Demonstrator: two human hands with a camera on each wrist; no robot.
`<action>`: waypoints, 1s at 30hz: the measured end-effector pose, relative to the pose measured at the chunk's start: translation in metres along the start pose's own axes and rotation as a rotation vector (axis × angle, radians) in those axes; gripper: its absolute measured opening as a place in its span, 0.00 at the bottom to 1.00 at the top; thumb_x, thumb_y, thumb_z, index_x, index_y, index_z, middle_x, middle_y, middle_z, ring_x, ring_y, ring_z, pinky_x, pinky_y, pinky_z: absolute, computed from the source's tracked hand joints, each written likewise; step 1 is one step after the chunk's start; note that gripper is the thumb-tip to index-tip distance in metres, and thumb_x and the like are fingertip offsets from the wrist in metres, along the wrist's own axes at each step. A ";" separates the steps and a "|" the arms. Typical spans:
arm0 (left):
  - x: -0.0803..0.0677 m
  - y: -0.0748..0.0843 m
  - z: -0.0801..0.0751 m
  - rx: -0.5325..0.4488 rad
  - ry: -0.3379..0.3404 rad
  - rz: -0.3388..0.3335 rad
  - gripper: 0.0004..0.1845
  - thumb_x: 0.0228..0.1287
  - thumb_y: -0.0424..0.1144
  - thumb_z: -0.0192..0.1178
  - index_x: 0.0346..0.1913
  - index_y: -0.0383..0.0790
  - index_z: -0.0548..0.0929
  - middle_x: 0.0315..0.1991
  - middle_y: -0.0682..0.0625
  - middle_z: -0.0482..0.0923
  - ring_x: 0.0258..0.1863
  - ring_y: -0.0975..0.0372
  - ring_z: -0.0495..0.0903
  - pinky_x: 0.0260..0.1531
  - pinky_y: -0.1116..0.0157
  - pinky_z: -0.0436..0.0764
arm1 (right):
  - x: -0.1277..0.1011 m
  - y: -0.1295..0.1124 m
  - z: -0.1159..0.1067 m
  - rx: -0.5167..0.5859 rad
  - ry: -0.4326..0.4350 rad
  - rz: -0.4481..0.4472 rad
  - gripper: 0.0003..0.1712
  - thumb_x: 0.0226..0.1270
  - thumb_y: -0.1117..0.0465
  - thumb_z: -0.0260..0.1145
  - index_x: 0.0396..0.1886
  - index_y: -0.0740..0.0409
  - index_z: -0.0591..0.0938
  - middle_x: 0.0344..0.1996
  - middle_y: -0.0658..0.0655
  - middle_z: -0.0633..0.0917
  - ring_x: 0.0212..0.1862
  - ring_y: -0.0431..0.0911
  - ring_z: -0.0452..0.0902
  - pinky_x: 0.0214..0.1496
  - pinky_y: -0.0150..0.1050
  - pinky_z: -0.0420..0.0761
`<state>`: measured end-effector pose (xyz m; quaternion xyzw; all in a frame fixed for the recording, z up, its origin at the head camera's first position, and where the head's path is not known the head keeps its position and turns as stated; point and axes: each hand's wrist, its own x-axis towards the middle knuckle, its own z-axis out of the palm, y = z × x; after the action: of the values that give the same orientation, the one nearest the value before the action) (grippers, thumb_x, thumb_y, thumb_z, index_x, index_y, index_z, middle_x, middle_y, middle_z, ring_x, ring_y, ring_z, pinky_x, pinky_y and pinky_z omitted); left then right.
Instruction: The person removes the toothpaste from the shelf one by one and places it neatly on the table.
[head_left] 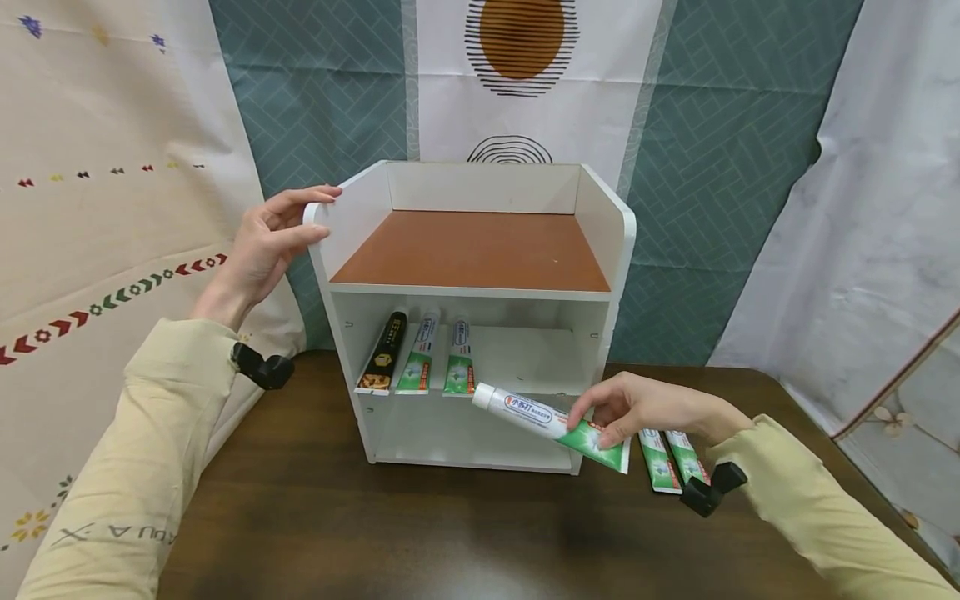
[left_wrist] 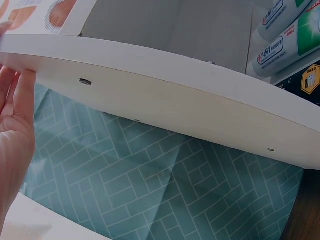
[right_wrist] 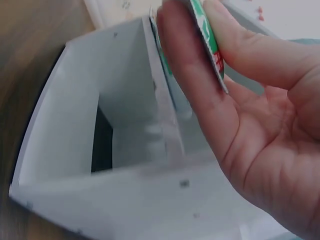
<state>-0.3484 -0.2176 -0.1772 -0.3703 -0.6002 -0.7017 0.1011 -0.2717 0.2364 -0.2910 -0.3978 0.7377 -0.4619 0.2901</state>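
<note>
L hand [head_left: 266,242] grips the top-left corner of the small white wooden shelf unit [head_left: 600,225], steadying it. R hand [head_left: 645,408] pinches a white-and-green toothpaste tube [head_left: 551,422] w/ cap aimed at the middle shelf. Step looks like loading; next calls for sliding it beside the three tubes [head_left: 420,354] already inside.

A white-and-green toothpaste tube [head_left: 551,421], pinched near its flat crimped end by the right hand [head_left: 645,408], points its white cap toward the open front of a small white shelf unit [head_left: 480,292] with a brown top board, the tube tilted with cap end raised, just before the middle shelf. The left hand [head_left: 266,242] grips the unit's upper left wall. In the right wrist view, thumb and fingers [right_wrist: 190,75] clamp the tube's crimped green edge.
</note>
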 end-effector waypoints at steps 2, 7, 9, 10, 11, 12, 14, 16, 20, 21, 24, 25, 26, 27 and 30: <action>0.000 0.000 0.000 0.001 0.002 0.001 0.18 0.55 0.18 0.55 0.50 0.29 0.77 0.58 0.41 0.66 0.57 0.52 0.61 0.41 0.67 0.72 | -0.008 0.004 -0.004 -0.012 -0.017 -0.011 0.16 0.58 0.71 0.62 0.48 0.60 0.77 0.41 0.65 0.78 0.33 0.50 0.75 0.30 0.39 0.77; 0.000 0.000 0.001 0.000 0.002 -0.005 0.18 0.55 0.18 0.55 0.50 0.29 0.77 0.58 0.41 0.66 0.57 0.52 0.61 0.41 0.67 0.72 | -0.030 0.014 -0.015 0.025 -0.065 -0.049 0.16 0.59 0.74 0.59 0.48 0.63 0.76 0.43 0.67 0.76 0.35 0.51 0.75 0.30 0.38 0.77; 0.000 -0.001 0.001 0.002 0.002 -0.006 0.18 0.55 0.18 0.55 0.50 0.29 0.77 0.58 0.41 0.66 0.57 0.52 0.61 0.41 0.67 0.72 | -0.037 0.018 -0.021 0.041 -0.083 -0.075 0.16 0.59 0.75 0.58 0.47 0.64 0.76 0.45 0.67 0.74 0.37 0.51 0.74 0.32 0.39 0.76; 0.000 0.000 0.001 0.001 0.002 -0.005 0.18 0.55 0.18 0.55 0.50 0.29 0.77 0.58 0.41 0.66 0.57 0.52 0.61 0.41 0.67 0.72 | -0.041 0.019 -0.024 0.041 -0.087 -0.087 0.16 0.59 0.76 0.57 0.47 0.64 0.76 0.46 0.67 0.73 0.38 0.52 0.74 0.32 0.40 0.76; 0.000 0.000 0.001 0.001 0.002 -0.003 0.18 0.55 0.18 0.55 0.50 0.29 0.77 0.58 0.41 0.66 0.57 0.52 0.61 0.41 0.67 0.72 | -0.045 0.021 -0.027 0.041 -0.089 -0.090 0.16 0.59 0.76 0.57 0.47 0.64 0.76 0.47 0.67 0.73 0.40 0.52 0.74 0.34 0.41 0.77; 0.000 0.000 0.001 0.001 0.002 -0.002 0.18 0.55 0.18 0.55 0.50 0.29 0.77 0.58 0.41 0.66 0.57 0.52 0.61 0.41 0.67 0.72 | -0.049 0.022 -0.030 0.038 -0.092 -0.093 0.16 0.60 0.76 0.57 0.47 0.63 0.76 0.47 0.67 0.73 0.41 0.52 0.74 0.34 0.41 0.77; 0.000 0.000 0.001 0.004 0.004 -0.001 0.18 0.55 0.18 0.55 0.50 0.29 0.77 0.58 0.41 0.66 0.57 0.52 0.61 0.42 0.67 0.72 | -0.057 0.026 -0.035 0.044 -0.106 -0.103 0.16 0.60 0.77 0.55 0.48 0.63 0.75 0.47 0.67 0.72 0.41 0.53 0.73 0.34 0.43 0.77; 0.000 0.001 0.001 0.005 0.006 -0.003 0.17 0.55 0.19 0.55 0.50 0.29 0.77 0.58 0.41 0.66 0.56 0.52 0.61 0.42 0.67 0.72 | -0.065 0.028 -0.040 0.046 -0.110 -0.093 0.17 0.60 0.78 0.54 0.48 0.63 0.75 0.47 0.67 0.73 0.43 0.54 0.73 0.36 0.44 0.77; 0.000 0.000 0.001 0.006 0.010 -0.005 0.17 0.55 0.19 0.55 0.49 0.29 0.77 0.58 0.41 0.66 0.56 0.52 0.61 0.42 0.67 0.72 | -0.081 0.033 -0.048 0.034 -0.110 -0.090 0.18 0.61 0.79 0.52 0.48 0.63 0.75 0.46 0.64 0.75 0.43 0.51 0.73 0.37 0.42 0.77; 0.000 0.000 0.001 0.004 0.010 -0.004 0.17 0.55 0.19 0.55 0.49 0.29 0.77 0.58 0.41 0.66 0.56 0.52 0.61 0.42 0.67 0.72 | -0.084 0.035 -0.050 0.025 -0.104 -0.089 0.18 0.61 0.80 0.52 0.48 0.63 0.75 0.46 0.63 0.75 0.44 0.50 0.73 0.37 0.41 0.77; 0.000 0.000 0.001 -0.003 0.010 0.000 0.17 0.55 0.18 0.55 0.49 0.28 0.77 0.57 0.40 0.66 0.56 0.52 0.61 0.41 0.67 0.72 | -0.094 0.038 -0.053 0.021 -0.088 -0.089 0.18 0.60 0.81 0.52 0.48 0.64 0.75 0.48 0.62 0.75 0.45 0.49 0.72 0.39 0.39 0.76; 0.000 0.000 0.001 -0.003 0.010 0.000 0.17 0.55 0.18 0.55 0.49 0.28 0.77 0.57 0.40 0.66 0.56 0.52 0.61 0.41 0.67 0.72 | -0.097 0.039 -0.054 0.028 -0.082 -0.088 0.19 0.60 0.81 0.51 0.48 0.65 0.74 0.48 0.62 0.74 0.46 0.49 0.72 0.40 0.39 0.76; 0.000 0.000 0.001 -0.004 0.010 0.000 0.17 0.55 0.18 0.55 0.49 0.28 0.77 0.57 0.40 0.66 0.56 0.52 0.61 0.41 0.67 0.72 | -0.100 0.040 -0.055 0.031 -0.078 -0.094 0.19 0.60 0.82 0.51 0.48 0.65 0.74 0.49 0.63 0.74 0.47 0.49 0.72 0.40 0.39 0.75; 0.000 0.000 0.001 -0.004 0.010 -0.001 0.17 0.55 0.18 0.55 0.49 0.28 0.77 0.57 0.40 0.66 0.56 0.52 0.61 0.41 0.67 0.72 | -0.104 0.041 -0.055 0.036 -0.072 -0.088 0.19 0.60 0.81 0.51 0.49 0.65 0.74 0.50 0.63 0.73 0.47 0.49 0.71 0.41 0.39 0.75; 0.000 0.001 0.001 0.006 0.010 -0.003 0.17 0.55 0.19 0.56 0.49 0.29 0.77 0.58 0.41 0.66 0.56 0.52 0.62 0.41 0.67 0.72 | -0.113 0.045 -0.055 0.048 -0.044 -0.078 0.19 0.60 0.82 0.51 0.48 0.65 0.74 0.51 0.62 0.73 0.46 0.48 0.72 0.41 0.39 0.75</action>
<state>-0.3476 -0.2169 -0.1769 -0.3655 -0.6026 -0.7017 0.1040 -0.2718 0.3696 -0.3028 -0.4294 0.7039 -0.4816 0.2971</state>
